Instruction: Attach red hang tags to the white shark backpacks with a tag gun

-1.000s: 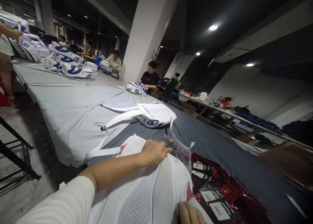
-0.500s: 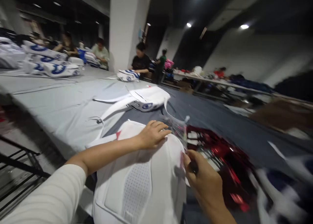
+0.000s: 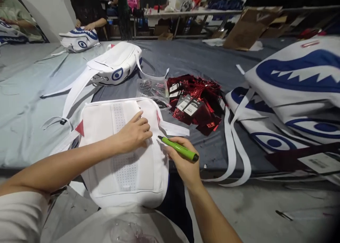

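A white backpack (image 3: pixel 151 172) lies in front of me with its back panel up, a dotted mesh strip down the middle and a red corner piece at each side. My left hand (image 3: pixel 135 134) rests on the upper part of this panel, fingers loosely spread and holding nothing. At the bag's right edge, my right hand (image 3: pixel 186 163) grips a green marker (image 3: pixel 180 149). Its dark tip points up and left, close to the white fabric; I cannot tell whether it touches. Clear plastic (image 3: pixel 132 223) covers the area below the bag.
Beyond the bag lie red hang tags (image 3: pixel 198 101) and a clear plastic bag (image 3: pixel 152 89). Another white backpack (image 3: pixel 114 64) sits farther back. Stacked shark-face backpacks (image 3: pixel 300 94) stand at right, straps hanging over the table edge. Across the table, a person (image 3: pixel 89 9) handles a similar bag.
My view has swung right and down, bringing the stacked backpacks into clear sight. The green marker now shows plainly in my right hand. My left hand stays on the bag.
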A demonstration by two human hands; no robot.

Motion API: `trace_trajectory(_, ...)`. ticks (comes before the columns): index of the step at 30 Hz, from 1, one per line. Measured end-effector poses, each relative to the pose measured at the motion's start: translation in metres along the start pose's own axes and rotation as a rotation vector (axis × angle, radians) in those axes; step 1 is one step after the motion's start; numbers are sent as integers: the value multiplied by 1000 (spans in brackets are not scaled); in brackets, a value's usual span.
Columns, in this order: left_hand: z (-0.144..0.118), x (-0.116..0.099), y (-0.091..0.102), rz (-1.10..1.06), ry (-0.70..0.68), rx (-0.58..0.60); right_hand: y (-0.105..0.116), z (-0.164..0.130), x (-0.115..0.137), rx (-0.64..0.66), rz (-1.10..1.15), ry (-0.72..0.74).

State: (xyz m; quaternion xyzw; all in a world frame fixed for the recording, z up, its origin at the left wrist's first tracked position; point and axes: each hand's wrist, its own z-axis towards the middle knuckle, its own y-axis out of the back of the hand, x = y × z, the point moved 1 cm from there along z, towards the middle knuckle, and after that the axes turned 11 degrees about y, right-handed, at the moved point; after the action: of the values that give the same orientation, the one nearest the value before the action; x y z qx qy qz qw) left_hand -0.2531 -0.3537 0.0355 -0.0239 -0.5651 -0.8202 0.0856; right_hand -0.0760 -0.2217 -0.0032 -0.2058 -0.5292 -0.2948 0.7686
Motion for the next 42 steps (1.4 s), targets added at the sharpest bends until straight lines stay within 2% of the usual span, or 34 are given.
trace_trajectory(3, -27, -15, -11, -27, 75, -228, -20, -2, -18, -162, 139, -5)
trace_trajectory(4, -32, -18, -12, -36, 95, -261, -24, -3, -22, -189, 174, 10)
trace_trajectory(5, -35, -21, -13, -37, 117, -256, -27, -3, -25, -196, 191, 29)
trace_trajectory(7, -33, -25, -14, -8, 151, -168, -27, -5, -27, -171, 173, 55)
trace_trajectory(9, -27, -28, -14, 31, 180, -104, -24, -8, -25, -130, 105, 26)
trace_trajectory(12, -24, -30, -18, -25, 195, -169, -21, -15, -19, -116, -79, 24)
trace_trajectory(14, -27, -30, -24, -118, 177, -232, -23, -19, -16, -167, -198, 73)
trace_trajectory(17, -34, -30, -31, -175, 139, -311, -32, -20, -13, -271, -241, 117)
trace_trajectory(19, -36, -31, -34, -164, 133, -348, -38, -19, -12, -293, -235, 138)
trace_trajectory(23, -37, -32, -36, -148, 145, -381, -44, -17, -9, -258, -296, 208)
trace_trajectory(30, -38, -36, -38, -153, 170, -383, -42, -17, -6, -181, -431, 268)
trace_trajectory(38, -40, -37, -42, -178, 187, -373, -42, -12, -4, -150, -533, 252)
trace_trajectory(42, -40, -38, -43, -168, 191, -405, -39, -7, -2, -78, -572, 252)
